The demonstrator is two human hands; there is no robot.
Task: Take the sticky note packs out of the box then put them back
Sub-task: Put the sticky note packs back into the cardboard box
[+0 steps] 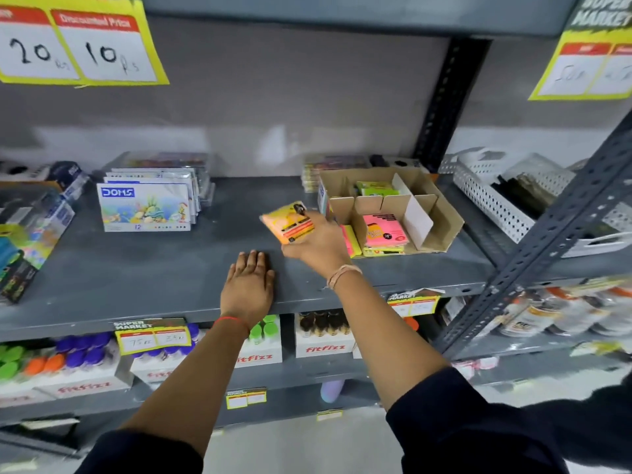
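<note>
A brown cardboard box with dividers sits on the grey shelf. Inside it lie a pink sticky note pack at the front and a green pack at the back. Another pink and yellow pack stands on edge against the box's left front. My right hand is shut on an orange and yellow sticky note pack, held just above the shelf to the left of the box. My left hand rests flat and open on the shelf, holding nothing.
DOMS colour packs stand at the left of the shelf. A white perforated basket sits right of the box, behind a slanted metal upright. Flat packs lie behind the box. Fitfizz bottle cartons fill the lower shelf.
</note>
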